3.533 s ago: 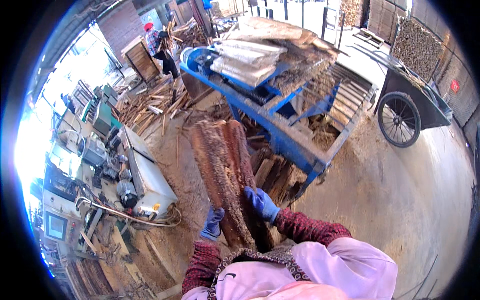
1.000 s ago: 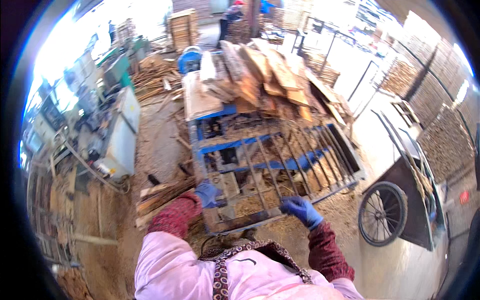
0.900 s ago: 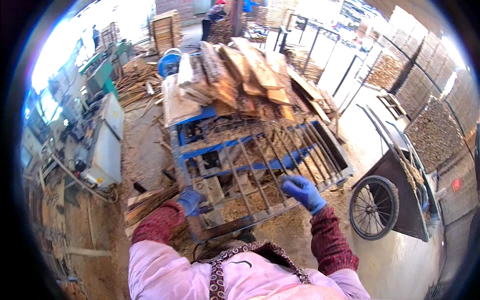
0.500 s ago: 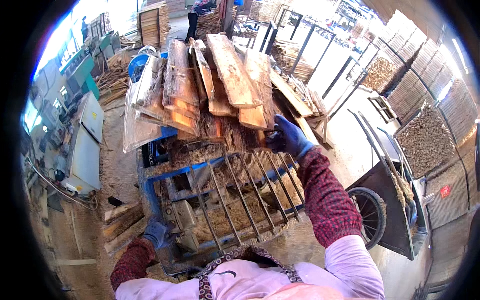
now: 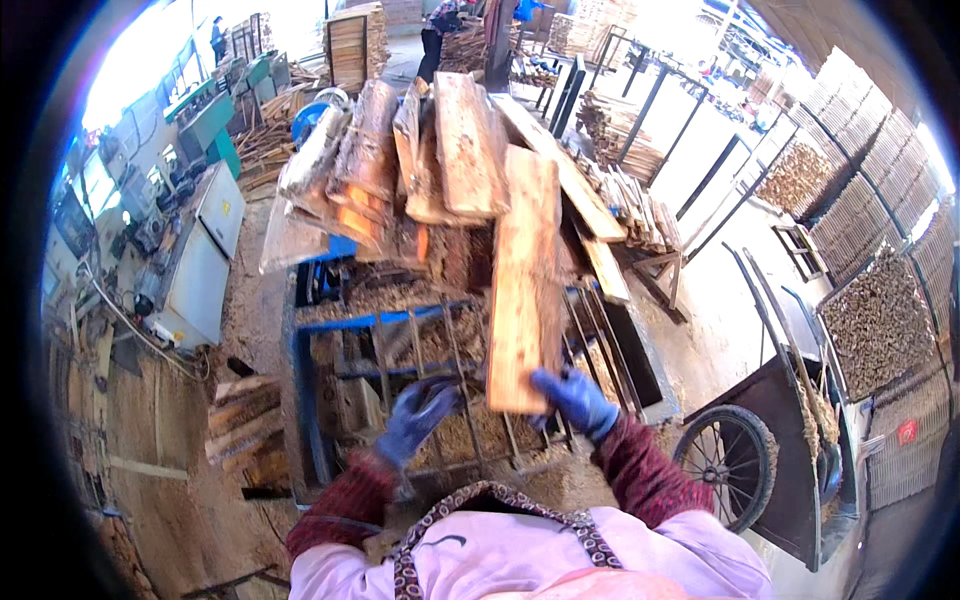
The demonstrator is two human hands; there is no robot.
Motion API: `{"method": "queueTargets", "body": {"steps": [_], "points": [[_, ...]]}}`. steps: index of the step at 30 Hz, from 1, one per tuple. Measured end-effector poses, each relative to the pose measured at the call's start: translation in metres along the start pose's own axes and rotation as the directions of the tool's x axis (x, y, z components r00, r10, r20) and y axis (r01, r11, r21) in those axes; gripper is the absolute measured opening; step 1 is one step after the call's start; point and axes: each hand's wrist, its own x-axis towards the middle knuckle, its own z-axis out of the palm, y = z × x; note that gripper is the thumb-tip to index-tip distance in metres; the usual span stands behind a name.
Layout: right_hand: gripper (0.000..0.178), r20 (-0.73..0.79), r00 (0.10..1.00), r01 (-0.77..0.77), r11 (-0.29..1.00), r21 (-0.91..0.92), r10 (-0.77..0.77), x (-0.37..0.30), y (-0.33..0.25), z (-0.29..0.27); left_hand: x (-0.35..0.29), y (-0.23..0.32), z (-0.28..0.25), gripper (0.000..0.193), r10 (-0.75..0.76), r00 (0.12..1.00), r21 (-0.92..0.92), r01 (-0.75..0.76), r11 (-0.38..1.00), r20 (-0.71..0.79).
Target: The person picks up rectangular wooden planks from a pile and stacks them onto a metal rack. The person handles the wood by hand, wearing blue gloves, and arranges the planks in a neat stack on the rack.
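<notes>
A long rough-sawn wooden plank point(image 5: 525, 290) slants toward me over the metal bars point(image 5: 416, 350) of a blue-edged frame, its far end by the plank pile. My right hand point(image 5: 578, 402), in a blue glove, grips the right edge of its near end. My left hand point(image 5: 418, 415), gloved in blue too, hovers over the bars to the left of the plank. Its fingers are apart and hold nothing. Beyond the bars lies a pile of bark-edged planks point(image 5: 465, 150), overlapping with their ends toward me.
Left of the frame lie short stacked timbers point(image 5: 243, 420) and a grey cabinet point(image 5: 215, 240). A black-wheeled cart point(image 5: 790, 440) stands at the right. Tall wood stacks point(image 5: 880, 300) rise behind it. Another person point(image 5: 436, 35) is at the far back.
My right hand has drawn a plank off the pile toward me across the bars. My left hand has come up and rightward from the frame's left corner. The view has shifted slightly.
</notes>
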Motion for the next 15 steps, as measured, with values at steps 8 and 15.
{"method": "queueTargets", "body": {"steps": [8, 15], "points": [[0.043, 0.26, 0.947, -0.252, 0.937, 0.244, 0.187, -0.133, 0.22, 0.007, 0.043, -0.12, 0.176, 0.059, -0.085, 0.996, -0.329, 0.075, 0.941, -0.015], [0.058, 0.514, 0.842, -0.471, 0.688, 0.552, 0.164, -0.197, 0.225, -0.035, -0.075, -0.158, 0.153, 0.045, -0.228, 0.94, -0.137, 0.199, 0.97, -0.252]]}}
